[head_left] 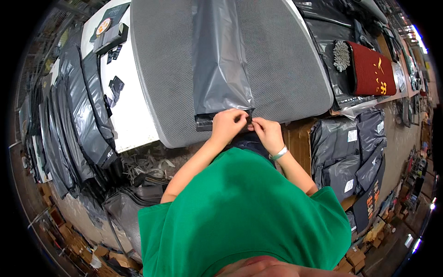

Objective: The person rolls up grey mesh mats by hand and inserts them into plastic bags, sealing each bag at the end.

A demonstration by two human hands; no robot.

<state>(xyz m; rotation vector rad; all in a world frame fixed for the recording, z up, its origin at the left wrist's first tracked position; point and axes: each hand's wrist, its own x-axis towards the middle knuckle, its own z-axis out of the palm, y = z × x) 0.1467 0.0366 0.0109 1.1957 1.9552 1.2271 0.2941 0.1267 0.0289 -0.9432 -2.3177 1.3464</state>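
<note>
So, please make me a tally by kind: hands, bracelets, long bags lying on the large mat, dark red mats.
Hands (left hand, right hand): 2
Bracelet: 1
Long grey bag: 1
Dark red mat: 1
Total: 5

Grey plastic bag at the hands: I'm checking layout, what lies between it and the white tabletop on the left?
In the head view, a bare stretch of grey mat.

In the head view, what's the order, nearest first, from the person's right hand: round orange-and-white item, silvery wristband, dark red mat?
1. Silvery wristband: on the wrist, just behind the right hand.
2. Dark red mat: upper right.
3. Round orange-and-white item: upper left.
</note>
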